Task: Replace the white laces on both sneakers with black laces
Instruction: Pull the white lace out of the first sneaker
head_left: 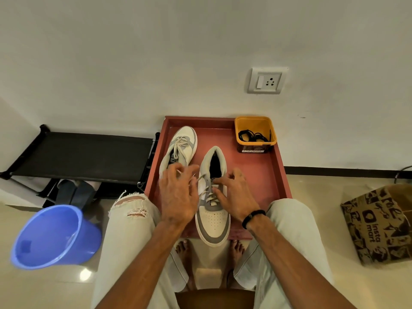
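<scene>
While the near sneaker [213, 219] lies on the red tray [263, 175], I note both hands pinching its white lace [208, 196]: left hand [178, 197], right hand [234, 195].

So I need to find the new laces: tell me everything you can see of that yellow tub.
The yellow tub is a small square plastic container with rounded corners, a thick rim and a dark label low on its side. It stands upright and open in the red tray's far right corner, holding a tangle of black laces. Neither hand touches it.

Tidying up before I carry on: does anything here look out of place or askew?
The blue bucket lies tipped on its side on the floor. The near sneaker overhangs the red tray's front edge, toe past the rim.
</scene>
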